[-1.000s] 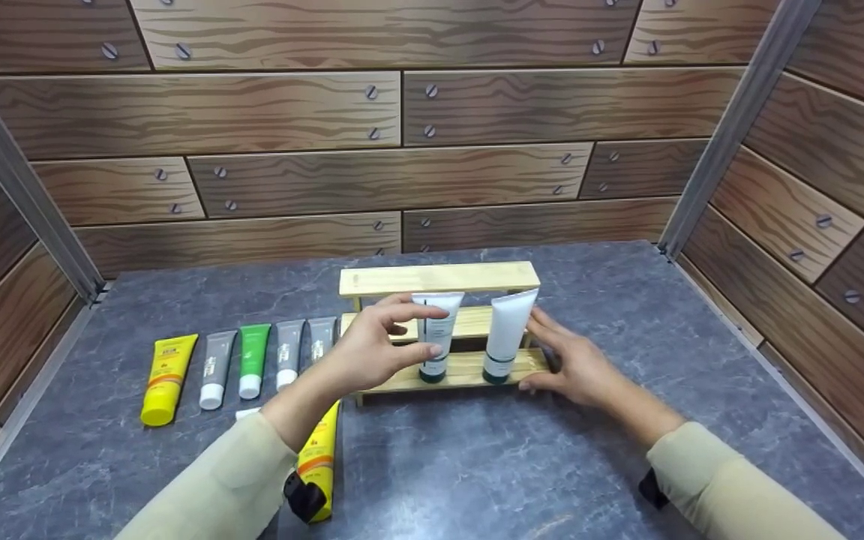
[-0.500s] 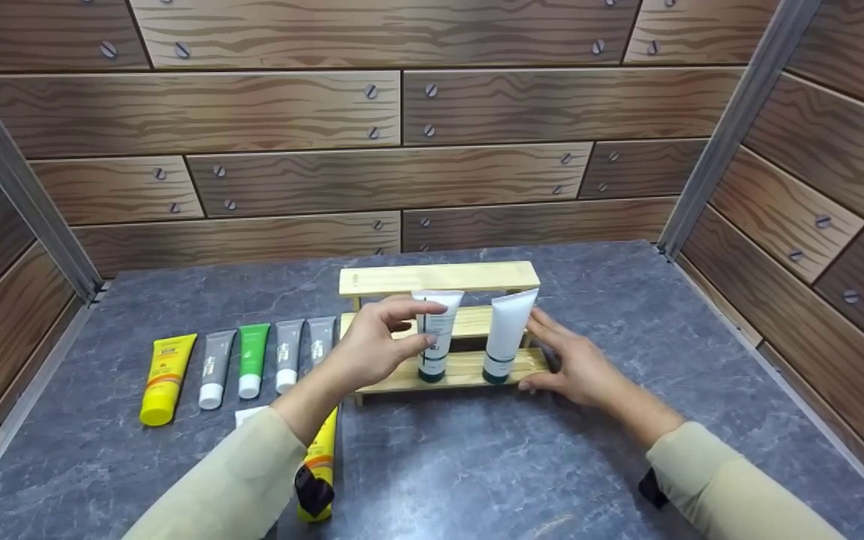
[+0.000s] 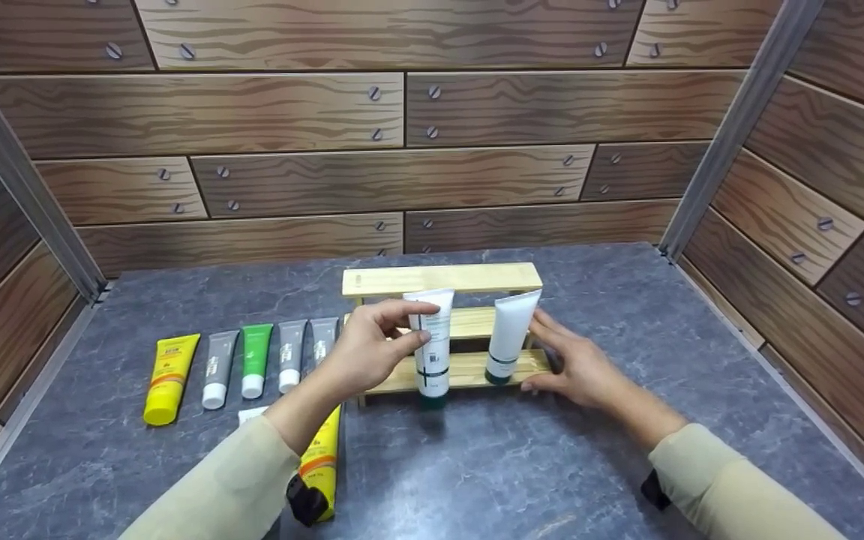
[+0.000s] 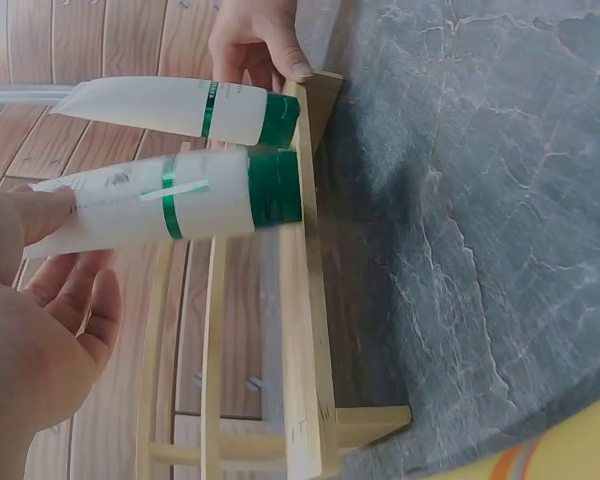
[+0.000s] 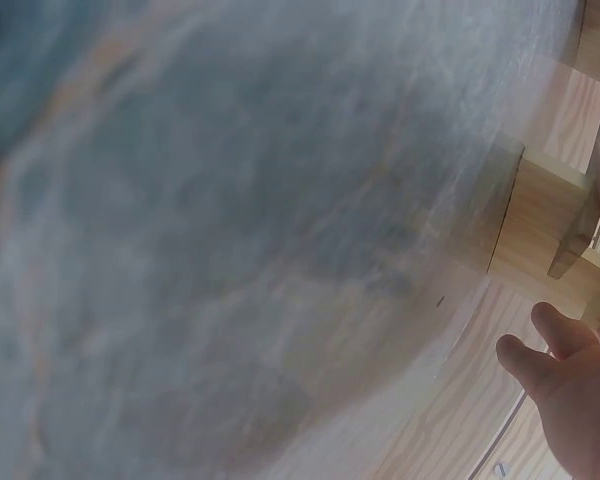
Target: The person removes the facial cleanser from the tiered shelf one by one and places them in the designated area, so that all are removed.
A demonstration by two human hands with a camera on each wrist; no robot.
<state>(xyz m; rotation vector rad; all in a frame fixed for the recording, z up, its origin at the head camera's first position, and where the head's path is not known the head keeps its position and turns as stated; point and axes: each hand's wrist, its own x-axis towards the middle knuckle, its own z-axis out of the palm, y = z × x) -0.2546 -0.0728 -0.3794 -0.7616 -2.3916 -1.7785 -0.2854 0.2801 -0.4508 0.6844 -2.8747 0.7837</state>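
My left hand [image 3: 372, 345] pinches a white squeeze tube [image 3: 433, 330] between thumb and fingers. The tube is upright with its dark green cap [image 4: 275, 187] down, at the front edge of the lowest shelf of a three-tier wooden rack [image 3: 439, 279]. A second white tube [image 3: 511, 334], also cap down, stands on that shelf further right, tilted a little. My right hand [image 3: 578, 367] holds the right end of the rack, thumb at the lowest shelf's corner and fingers behind its side. In the right wrist view two fingertips [image 5: 545, 345] stick out beside the wood.
Left of the rack lie a yellow tube [image 3: 169, 379], a green tube [image 3: 255, 360] and several grey tubes [image 3: 218, 367] in a row. Another yellow tube [image 3: 323, 465] and a white one [image 3: 250, 414] lie partly hidden by my left arm. Wood-patterned walls [image 3: 289, 112] enclose the grey tabletop [image 3: 492, 465].
The white tube in my left hand has come off its place on the lowest shelf toward me and slightly left, turning a little. My right hand has stayed on the rack.
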